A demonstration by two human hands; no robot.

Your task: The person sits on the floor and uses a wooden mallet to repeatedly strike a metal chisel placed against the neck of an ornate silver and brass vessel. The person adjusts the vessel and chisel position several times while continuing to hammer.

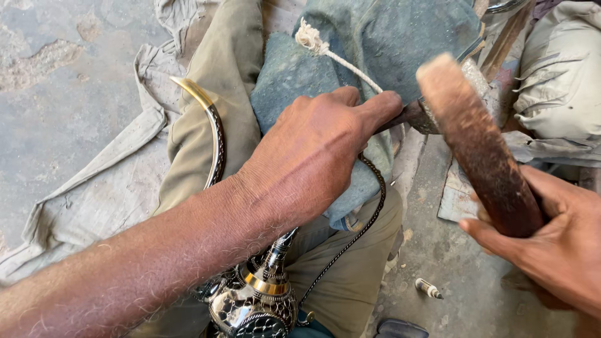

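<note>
Rust-brown wood forms the mallet (479, 147) that the right hand (551, 247) grips closed around its lower end, head raised at upper right. Beside it, the left hand (313, 156) is curled shut on a dark metal tool (410, 116), pressing it over a blue-grey cloth (375, 44) on the lap. Below the left forearm lies an ornate silver-and-gold vessel (253, 307) with a curved spout (210, 122).

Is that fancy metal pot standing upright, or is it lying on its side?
Lying tipped. The ornate metal pot rests across the person's lap, its curved spout reaching away from them, while the left hand presses down beside it.
</note>
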